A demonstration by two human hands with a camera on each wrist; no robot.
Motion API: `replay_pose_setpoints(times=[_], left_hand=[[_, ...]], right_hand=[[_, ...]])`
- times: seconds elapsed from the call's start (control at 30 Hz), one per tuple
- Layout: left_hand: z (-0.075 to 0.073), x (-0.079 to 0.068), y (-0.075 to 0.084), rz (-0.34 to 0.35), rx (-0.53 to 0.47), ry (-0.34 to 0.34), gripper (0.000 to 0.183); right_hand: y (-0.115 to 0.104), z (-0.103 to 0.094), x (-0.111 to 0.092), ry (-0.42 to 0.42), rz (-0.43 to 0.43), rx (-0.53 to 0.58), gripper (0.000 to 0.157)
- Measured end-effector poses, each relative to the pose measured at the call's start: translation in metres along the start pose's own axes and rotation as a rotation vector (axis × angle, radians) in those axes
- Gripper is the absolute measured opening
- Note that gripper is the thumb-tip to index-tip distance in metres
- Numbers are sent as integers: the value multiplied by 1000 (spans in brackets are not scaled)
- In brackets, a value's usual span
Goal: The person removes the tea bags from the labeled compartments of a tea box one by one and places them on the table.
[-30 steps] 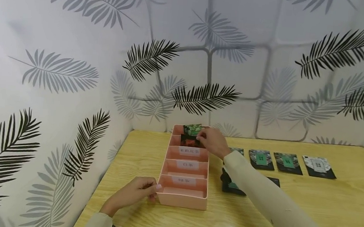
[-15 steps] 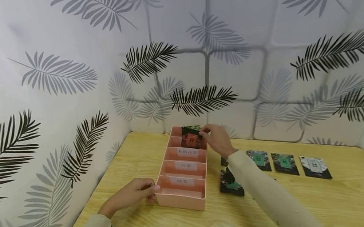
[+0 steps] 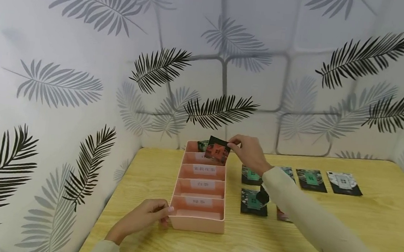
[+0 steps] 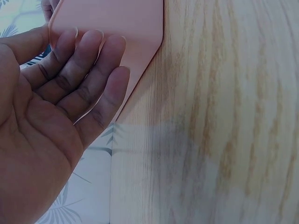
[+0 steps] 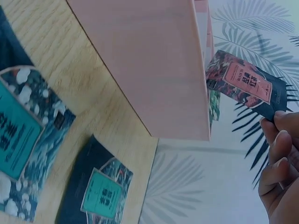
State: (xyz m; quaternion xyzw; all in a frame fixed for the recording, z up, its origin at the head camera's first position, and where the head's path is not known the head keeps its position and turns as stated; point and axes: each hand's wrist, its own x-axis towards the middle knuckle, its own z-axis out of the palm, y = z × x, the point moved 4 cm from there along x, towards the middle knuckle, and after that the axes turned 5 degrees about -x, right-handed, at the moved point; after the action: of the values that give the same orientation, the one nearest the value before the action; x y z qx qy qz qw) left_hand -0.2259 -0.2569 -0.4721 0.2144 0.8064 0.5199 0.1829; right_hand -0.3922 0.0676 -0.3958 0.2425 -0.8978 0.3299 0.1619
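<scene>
Black-and-red flat rectangular packet [image 3: 218,151] pinched at one corner by right hand [image 3: 250,152], tilted over far end of pink rectangular plastic divided box [image 3: 197,224]; left hand [image 3: 145,218] grips box's near-left corner.

Place: indoors, folks, home or office, too close to call!
Walls [image 3: 207,73]: black and grey fronds printed all around the corner!
Desk [image 3: 234,242]: wood-grained, right beside those walls!
</scene>
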Motion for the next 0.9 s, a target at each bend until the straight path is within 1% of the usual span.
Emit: replay_pose_setpoints(times=[0.2, 0.37, 0.47, 0.67, 0.9], left_hand=[[-1, -3, 0, -7, 10, 21, 34], [-1, -3, 0, -21, 11, 15, 35], [0, -3, -1, -21, 10, 9, 35], [1, -3, 0, -24, -18, -1, 35], [2, 0, 1, -9, -17, -9, 33]], right_hand=[[5, -18, -3, 16, 19, 22, 18], [12, -26, -11, 30, 26, -10, 16], [15, -29, -17, 26, 16, -30, 15], [14, -40, -27, -4, -10, -26, 14], [19, -56, -40, -7, -29, -43, 14]])
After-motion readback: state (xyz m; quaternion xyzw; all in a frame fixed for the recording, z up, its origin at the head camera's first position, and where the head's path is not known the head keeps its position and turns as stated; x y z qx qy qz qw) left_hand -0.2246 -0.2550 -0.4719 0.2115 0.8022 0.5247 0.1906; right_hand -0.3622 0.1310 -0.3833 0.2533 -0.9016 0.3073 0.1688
